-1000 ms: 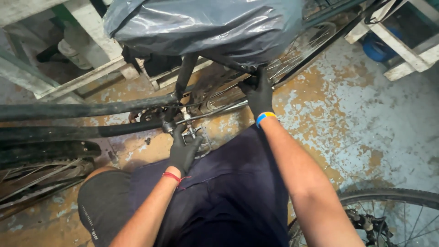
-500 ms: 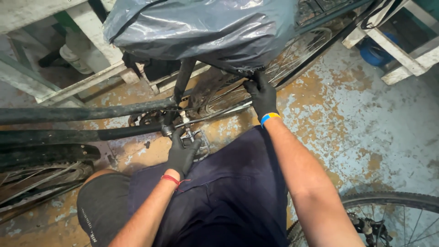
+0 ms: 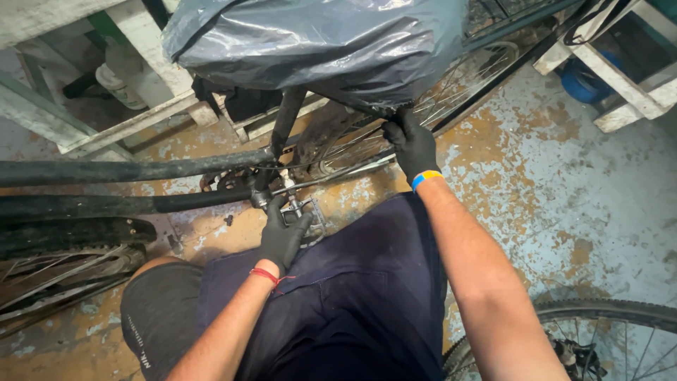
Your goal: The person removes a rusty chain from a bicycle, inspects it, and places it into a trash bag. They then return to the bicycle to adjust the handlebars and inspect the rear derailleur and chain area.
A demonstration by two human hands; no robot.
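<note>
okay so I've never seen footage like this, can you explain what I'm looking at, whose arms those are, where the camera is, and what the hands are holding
The camera sits on a person's head and looks down, so the two bare arms are the wearer's own. Both hands wear black gloves. In front stands a bicycle: its dark frame tubes run across the left, and its saddle is wrapped in a grey plastic bag. The left hand grips the pedal by the crank. The right hand reaches up and holds the bicycle just under the bagged saddle, beside the rear wheel's spokes. Below is a worn, paint-flaked floor, and part of another wheel shows at the bottom right.
</note>
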